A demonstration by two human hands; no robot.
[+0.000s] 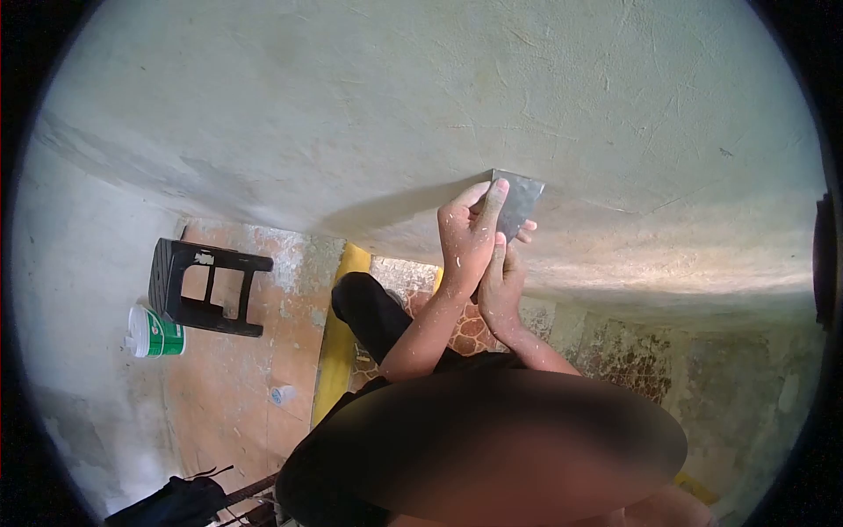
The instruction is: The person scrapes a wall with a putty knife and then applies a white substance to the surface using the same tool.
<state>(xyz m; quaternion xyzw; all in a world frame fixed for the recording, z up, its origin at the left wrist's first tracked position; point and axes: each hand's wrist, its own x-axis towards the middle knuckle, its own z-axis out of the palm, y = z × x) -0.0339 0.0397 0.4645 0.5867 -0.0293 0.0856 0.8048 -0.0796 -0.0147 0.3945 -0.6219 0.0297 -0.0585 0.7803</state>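
A metal putty knife [520, 200] with a wide grey blade is held against the plastered wall [421, 97], its broad edge at the wall surface. My left hand [465, 233] is closed on the blade, its thumb lying along the blade's face and its other fingers mostly hidden. Just below, my right hand [503, 285] grips the narrow lower end; the handle is hidden by the hands. Pale flecks dot both hands and forearms.
To the left, a black plastic stool [211, 285] lies on its side, beside a white and green bucket [156, 334]. A small cup [282, 394] is on the floor [228, 413]. A yellow-painted edge [338, 338] borders the patterned floor. Dark cloth [171, 505] sits lower left.
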